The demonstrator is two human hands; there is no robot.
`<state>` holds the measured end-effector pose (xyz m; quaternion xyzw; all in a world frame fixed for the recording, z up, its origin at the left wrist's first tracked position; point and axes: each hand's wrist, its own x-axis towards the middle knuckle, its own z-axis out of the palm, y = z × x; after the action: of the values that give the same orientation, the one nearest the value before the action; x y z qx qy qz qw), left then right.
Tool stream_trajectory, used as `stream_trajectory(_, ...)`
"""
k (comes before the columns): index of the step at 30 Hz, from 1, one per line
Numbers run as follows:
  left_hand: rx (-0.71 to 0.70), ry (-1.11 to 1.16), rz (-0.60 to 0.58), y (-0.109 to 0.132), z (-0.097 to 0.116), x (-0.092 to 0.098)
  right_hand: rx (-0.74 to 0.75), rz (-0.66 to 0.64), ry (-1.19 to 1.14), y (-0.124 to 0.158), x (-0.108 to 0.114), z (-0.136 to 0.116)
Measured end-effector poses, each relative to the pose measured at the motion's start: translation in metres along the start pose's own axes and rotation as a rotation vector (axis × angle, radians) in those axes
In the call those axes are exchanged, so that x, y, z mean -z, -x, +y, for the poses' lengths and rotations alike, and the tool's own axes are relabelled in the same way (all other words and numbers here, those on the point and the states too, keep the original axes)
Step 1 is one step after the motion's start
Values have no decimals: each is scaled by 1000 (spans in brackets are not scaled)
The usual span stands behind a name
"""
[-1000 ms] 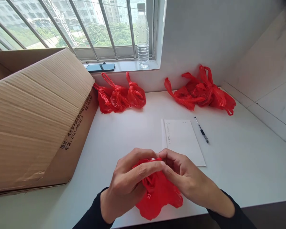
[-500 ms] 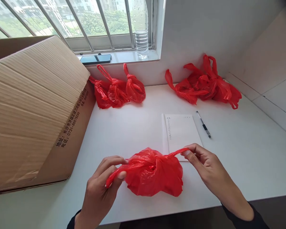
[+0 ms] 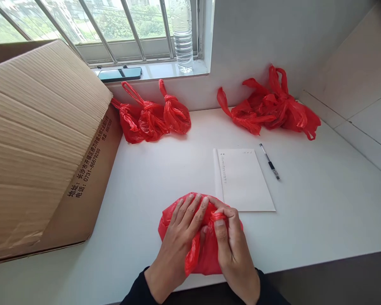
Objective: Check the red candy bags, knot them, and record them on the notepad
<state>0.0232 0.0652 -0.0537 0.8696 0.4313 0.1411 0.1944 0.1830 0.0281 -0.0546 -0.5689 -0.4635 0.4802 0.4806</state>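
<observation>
A rounded red plastic bag (image 3: 169, 216) rests on the white table near its front edge. My left hand (image 3: 180, 237) lies on top of the bag with its fingers stretched out, and a loose red handle hangs down beside its thumb. My right hand (image 3: 233, 241) pinches the bag's twisted handle or knot between thumb and forefinger, just right of the left hand. The bag's contents are hidden inside.
A cardboard box (image 3: 34, 148) stands at the left. Several red bags (image 3: 178, 116) line the back, with more red bags (image 3: 282, 110) at the back right. A notebook (image 3: 246, 182), a pen (image 3: 269, 162), a phone (image 3: 120, 74) and a bottle (image 3: 183, 42) also show.
Both hands have moved inward onto the bag. The left has let go of its handle and flattened; the right has brought its handle to the bag's middle. The view has shifted slightly.
</observation>
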Motion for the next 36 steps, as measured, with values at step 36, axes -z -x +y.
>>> stream_trajectory(36,465,187,662,-21,-42,65,-197,230,-538,-18,61,-14)
